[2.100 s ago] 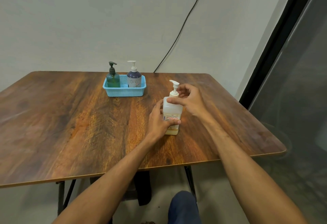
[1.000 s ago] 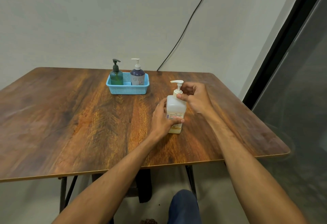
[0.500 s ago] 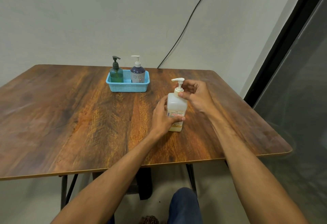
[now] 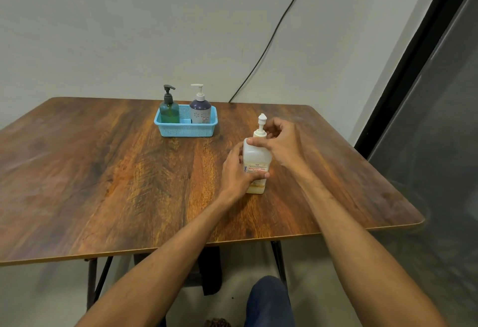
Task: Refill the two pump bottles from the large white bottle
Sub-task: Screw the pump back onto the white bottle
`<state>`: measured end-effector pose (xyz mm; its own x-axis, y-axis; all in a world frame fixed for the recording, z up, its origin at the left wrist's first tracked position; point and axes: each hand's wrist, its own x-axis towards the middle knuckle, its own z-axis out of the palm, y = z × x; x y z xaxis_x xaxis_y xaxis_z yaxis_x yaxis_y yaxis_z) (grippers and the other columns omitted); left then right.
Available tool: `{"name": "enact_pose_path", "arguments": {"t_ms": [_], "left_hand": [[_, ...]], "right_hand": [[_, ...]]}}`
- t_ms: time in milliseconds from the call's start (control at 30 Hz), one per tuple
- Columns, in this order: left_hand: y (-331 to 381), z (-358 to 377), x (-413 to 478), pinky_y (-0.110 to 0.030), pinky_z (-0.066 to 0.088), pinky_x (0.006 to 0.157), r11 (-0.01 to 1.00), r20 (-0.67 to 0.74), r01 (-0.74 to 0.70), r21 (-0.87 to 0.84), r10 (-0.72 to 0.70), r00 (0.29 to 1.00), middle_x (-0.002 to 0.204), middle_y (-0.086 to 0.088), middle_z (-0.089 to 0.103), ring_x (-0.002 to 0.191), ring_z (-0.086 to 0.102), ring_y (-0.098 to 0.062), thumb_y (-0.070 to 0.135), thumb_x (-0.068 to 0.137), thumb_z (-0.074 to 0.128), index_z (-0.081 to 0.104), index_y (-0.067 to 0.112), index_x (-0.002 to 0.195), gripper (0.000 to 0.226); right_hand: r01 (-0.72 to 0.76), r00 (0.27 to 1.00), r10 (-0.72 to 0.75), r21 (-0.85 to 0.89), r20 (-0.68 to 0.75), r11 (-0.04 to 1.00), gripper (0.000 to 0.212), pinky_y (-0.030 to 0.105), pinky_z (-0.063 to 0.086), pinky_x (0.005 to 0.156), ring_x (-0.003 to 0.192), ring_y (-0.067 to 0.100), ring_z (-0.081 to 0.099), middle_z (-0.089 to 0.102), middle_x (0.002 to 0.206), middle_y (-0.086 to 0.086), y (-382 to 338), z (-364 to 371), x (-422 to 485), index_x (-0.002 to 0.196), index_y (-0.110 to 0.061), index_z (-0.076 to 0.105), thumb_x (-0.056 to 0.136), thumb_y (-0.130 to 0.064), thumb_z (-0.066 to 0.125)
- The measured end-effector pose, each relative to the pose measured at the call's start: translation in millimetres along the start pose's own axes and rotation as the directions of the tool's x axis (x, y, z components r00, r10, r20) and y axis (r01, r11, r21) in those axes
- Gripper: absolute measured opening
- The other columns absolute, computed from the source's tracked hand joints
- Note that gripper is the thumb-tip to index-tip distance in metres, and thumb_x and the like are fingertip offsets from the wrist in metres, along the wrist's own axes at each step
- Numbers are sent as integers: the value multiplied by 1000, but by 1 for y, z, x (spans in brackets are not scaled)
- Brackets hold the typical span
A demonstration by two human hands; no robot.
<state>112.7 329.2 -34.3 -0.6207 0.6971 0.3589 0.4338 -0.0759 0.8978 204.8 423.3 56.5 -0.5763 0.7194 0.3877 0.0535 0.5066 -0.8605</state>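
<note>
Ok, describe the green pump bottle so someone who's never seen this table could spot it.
On the wooden table, find the blue basket near the far edge. Two pump bottles stand in it; the green pump bottle is the left one, with a dark pump, unlike the white-pumped purple bottle beside it.

Your large white bottle (image 4: pixel 256 161) is standing upright on the table (image 4: pixel 103 171), its white pump raised and yellowish liquid sitting low inside. Farther back, the green pump bottle (image 4: pixel 169 112) and the dark blue pump bottle (image 4: pixel 200 112) are standing upright, side by side, in the blue basket (image 4: pixel 186 132).
</note>
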Motion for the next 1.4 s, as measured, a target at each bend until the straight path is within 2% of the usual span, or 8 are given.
{"name": "enact_pose_path", "arguments": {"t_ms": [100,233,467,600,800,1033,1233,1400], "left_hand": [[1,0,0,-19,55,82,1000,0,10,7,-10,1000,129,1,59,109,63,-10,35,61,95,44,20,142,97],[1,0,0,-13,52,78,1000,6,12,19,-12,1000,131,1,58,111,61,-9,34,64,94,44,19,142,95],[-4,1,1,-40,59,90,999,-29,18,31,-17,999,124,3,62,108,64,-12,37,58,96,46,23,138,96],[-3,2,1,-38,57,94,999,-37,18,39,-16,999,129,3,58,114,60,-13,38,58,96,46,21,141,98],[-3,2,0,-40,58,91,1000,-41,10,25,-9,999,123,4,61,111,62,-12,41,55,96,49,24,136,95],[-1,2,-1,-40,58,93,998,-44,9,55,-7,999,128,3,58,114,60,-14,43,57,95,46,22,139,97],[0,2,-2,-41,57,92,998,-62,10,61,-6,998,124,4,60,111,60,-14,38,58,96,48,23,136,93],[1,2,-2,-39,58,92,998,-58,13,65,-9,998,125,5,58,112,60,-13,43,57,96,47,22,137,96]], "right_hand": [[-29,999,28,31,18,999,45,14,51,66,76,7,61,68,90,1,1,-2,-1,103,-1,67,68,-14,92],[-49,996,48,10,77,999,38,39,61,83,93,19,71,75,101,5,2,-9,2,107,-6,73,73,-12,89],[-49,994,49,3,-97,999,46,30,57,66,74,11,63,67,84,-2,0,13,-2,86,-15,61,59,-21,97],[-39,999,38,22,15,999,40,32,58,79,92,16,69,73,99,3,0,2,-2,104,-11,72,70,-16,91],[-41,995,41,-4,-92,999,42,32,57,67,75,13,64,69,83,-1,-3,7,-1,81,-16,63,57,-20,97],[-62,997,59,72,43,995,34,32,55,76,87,16,70,74,96,4,0,-5,0,102,-8,73,72,-7,88],[-30,994,29,-8,-108,1000,46,25,55,63,71,9,61,66,81,-5,-5,12,-3,87,-10,62,58,-18,97],[-45,998,44,28,39,999,40,33,58,83,93,15,68,73,98,-2,1,-2,-1,104,-13,71,69,-13,91]]}}
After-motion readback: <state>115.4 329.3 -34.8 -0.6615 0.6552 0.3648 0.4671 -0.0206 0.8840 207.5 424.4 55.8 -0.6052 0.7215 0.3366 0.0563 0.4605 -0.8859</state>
